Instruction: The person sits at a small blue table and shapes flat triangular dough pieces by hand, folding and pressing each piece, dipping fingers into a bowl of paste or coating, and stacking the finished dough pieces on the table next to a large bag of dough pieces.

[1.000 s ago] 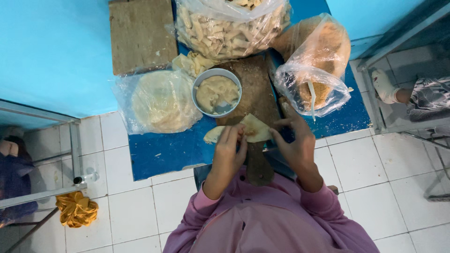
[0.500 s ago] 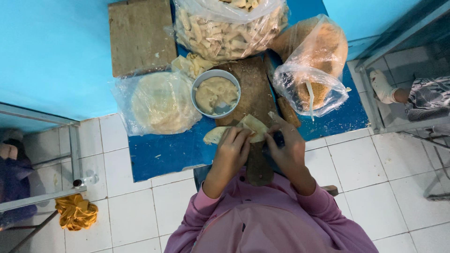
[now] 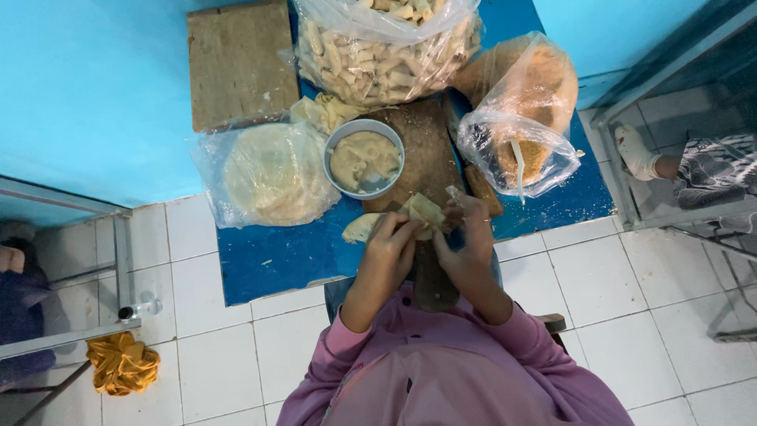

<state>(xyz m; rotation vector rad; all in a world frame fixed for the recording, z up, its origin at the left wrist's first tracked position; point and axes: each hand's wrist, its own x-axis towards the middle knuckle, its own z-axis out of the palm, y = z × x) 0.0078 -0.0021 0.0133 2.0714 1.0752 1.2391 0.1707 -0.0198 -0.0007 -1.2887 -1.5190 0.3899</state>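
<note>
Both hands, left hand (image 3: 392,246) and right hand (image 3: 464,244), are pinching a folded wrapper (image 3: 424,211) between their fingertips. The wrapper is hanging just below the metal bowl (image 3: 363,158).

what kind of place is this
Probably a home or small food-making spot, worked on the floor: white floor tiles, a blue mat, a bowl of filling, and a bag of finished rolls.

Blue mat (image 3: 276,256) bare along its near-left edge; bowl (image 3: 363,158), bags (image 3: 386,47) and wooden board (image 3: 240,63) crowd the far edge
</note>
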